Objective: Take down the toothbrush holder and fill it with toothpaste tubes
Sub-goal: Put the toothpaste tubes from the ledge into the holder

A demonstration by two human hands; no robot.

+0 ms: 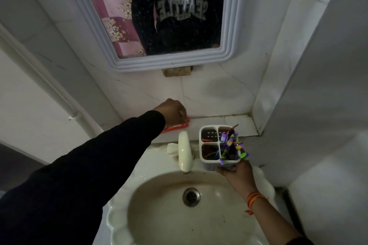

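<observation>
My right hand (pixel 237 171) holds a white toothbrush holder (pixel 217 162) with four compartments from below, over the sink's back edge. Purple and green toothbrushes (pixel 229 145) stick out of its near-right compartment, and red items lie in the others. My left hand (pixel 173 112) reaches forward to the ledge, its fingers closed down on red toothpaste tubes (pixel 177 126) that lie flat there against the wall. The hand covers part of the tubes.
A cream tap (pixel 185 151) stands between my hands at the back of the white sink (pixel 119 219) with its drain (pixel 191 197). A tiled ledge (pixel 235 121) runs along the wall. A framed mirror (pixel 173 61) hangs above, and a wall corner juts out on the right.
</observation>
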